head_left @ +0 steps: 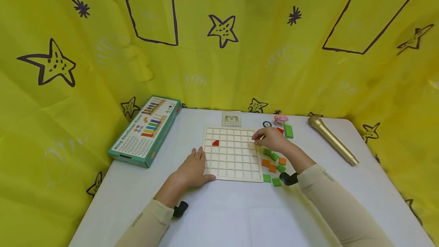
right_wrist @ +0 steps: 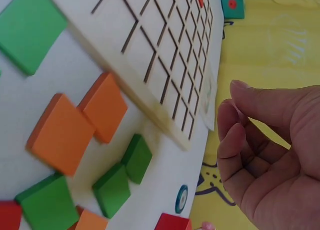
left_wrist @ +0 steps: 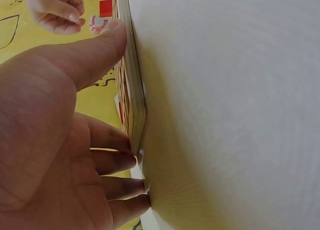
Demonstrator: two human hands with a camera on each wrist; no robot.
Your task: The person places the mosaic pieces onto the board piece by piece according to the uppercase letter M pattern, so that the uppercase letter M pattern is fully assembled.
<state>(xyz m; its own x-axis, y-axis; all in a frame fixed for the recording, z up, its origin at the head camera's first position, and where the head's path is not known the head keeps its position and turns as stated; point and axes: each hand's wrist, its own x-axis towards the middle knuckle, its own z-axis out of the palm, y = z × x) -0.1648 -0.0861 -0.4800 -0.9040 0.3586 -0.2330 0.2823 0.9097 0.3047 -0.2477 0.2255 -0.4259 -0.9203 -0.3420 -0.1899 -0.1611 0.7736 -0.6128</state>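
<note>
A pale wooden grid board [head_left: 230,164] lies on the white table, with a red quarter-round piece [head_left: 215,143] in its upper left part. My left hand [head_left: 193,169] rests at the board's near left corner, the thumb along the front edge and the fingers fairly straight at the left side. Over the board's right edge hovers my right hand [head_left: 272,139]; its fingers are loosely bent, and no piece shows between thumb and fingertips. Below that hand, several green tiles [right_wrist: 32,32] and orange tiles [right_wrist: 62,132] lie scattered beside the board.
Behind the board lies a small pattern card [head_left: 231,118]. A green game box [head_left: 145,130] is at the left, a gold microphone [head_left: 332,140] at the right. Near the back right are a pink toy [head_left: 281,119], a dark round disc [head_left: 266,124] and a green block [head_left: 289,131].
</note>
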